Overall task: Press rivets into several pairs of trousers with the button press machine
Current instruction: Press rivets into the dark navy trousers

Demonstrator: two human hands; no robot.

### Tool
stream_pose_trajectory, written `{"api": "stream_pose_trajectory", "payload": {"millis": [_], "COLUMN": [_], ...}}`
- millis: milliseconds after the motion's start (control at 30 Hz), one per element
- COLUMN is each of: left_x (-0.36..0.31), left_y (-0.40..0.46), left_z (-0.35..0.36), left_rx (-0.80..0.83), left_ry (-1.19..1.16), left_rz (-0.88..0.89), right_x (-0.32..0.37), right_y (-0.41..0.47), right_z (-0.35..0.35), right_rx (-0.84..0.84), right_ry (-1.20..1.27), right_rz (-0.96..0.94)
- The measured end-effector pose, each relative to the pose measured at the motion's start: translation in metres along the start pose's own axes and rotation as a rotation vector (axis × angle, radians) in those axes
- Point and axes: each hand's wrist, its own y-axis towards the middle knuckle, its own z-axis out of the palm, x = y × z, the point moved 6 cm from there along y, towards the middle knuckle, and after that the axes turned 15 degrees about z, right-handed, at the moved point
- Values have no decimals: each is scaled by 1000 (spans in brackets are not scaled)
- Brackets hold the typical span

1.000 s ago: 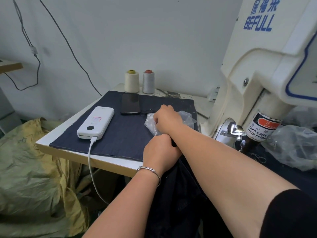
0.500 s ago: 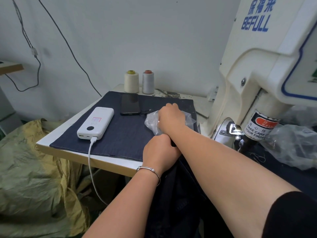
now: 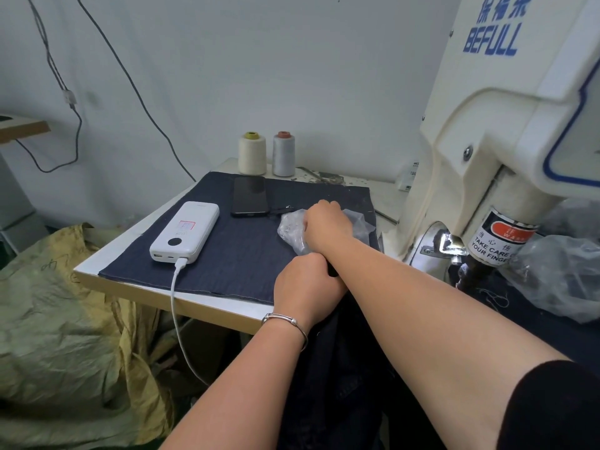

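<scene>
My left hand [image 3: 305, 287], with a silver bangle on the wrist, is curled into a fist and grips the dark trousers [image 3: 341, 368] at the table's front edge. The trousers hang down from it towards my lap. My right arm crosses over the left hand. My right hand [image 3: 328, 225] reaches into a clear plastic bag [image 3: 289, 230] of small metal rivets that lies on the dark cloth; its fingertips are hidden inside the bag. The cream button press machine [image 3: 487, 151] stands to the right, with its lit press head [image 3: 451, 245] low beside my right forearm.
A dark cloth [image 3: 227, 254] covers the small table. On it lie a white power bank [image 3: 185, 232] with a cable and a black phone [image 3: 250, 196]. Two thread cones [image 3: 266, 154] stand at the back. Another plastic bag [image 3: 558, 274] lies right of the press. Yellowish sacking [image 3: 58, 319] fills the floor at left.
My right hand has shifted slightly farther into the plastic bag. My left hand keeps its grip on the trousers in the same spot.
</scene>
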Motion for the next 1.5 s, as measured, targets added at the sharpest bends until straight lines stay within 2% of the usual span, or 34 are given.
{"api": "stream_pose_trajectory", "payload": {"millis": [200, 467, 600, 733, 867, 933, 1000, 1067, 1133, 1333, 1500], "left_x": [-1, -5, -3, -19, -13, -6, -5, -5, -6, -5, -7], "left_y": [-2, -5, -11, -19, -9, -5, -5, -4, -4, -5, -5], "left_z": [-1, -5, -5, -13, -7, -6, -4, -4, -4, -4, -4], "left_rx": [-1, -7, 24, -129, -39, -58, -76, -81, -81, -101, -88], "left_ry": [-9, -10, 26, -78, 16, 44, 41, 48, 62, 86, 91], "left_rz": [10, -10, -52, 85, 34, 14, 12, 10, 7, 2, 3], "right_x": [1, 1, -10, -44, -110, -164, -224, -277, -316, -320, -324], "right_y": [-2, -38, -98, -179, -258, -266, -250, -217, -186, -154, -152], "right_z": [-4, -46, -72, -96, -101, -96, -89, -75, -60, -43, -36], "right_rx": [-39, -229, -281, -289, -309, -365, -406, -297, -144, -6, -7], "right_ry": [-6, 17, 308, 737, 890, 866, 745, 492, 266, -79, -6], "right_rz": [-3, -68, -111, -204, -374, -280, -55, 180, 291, 8, -18]}}
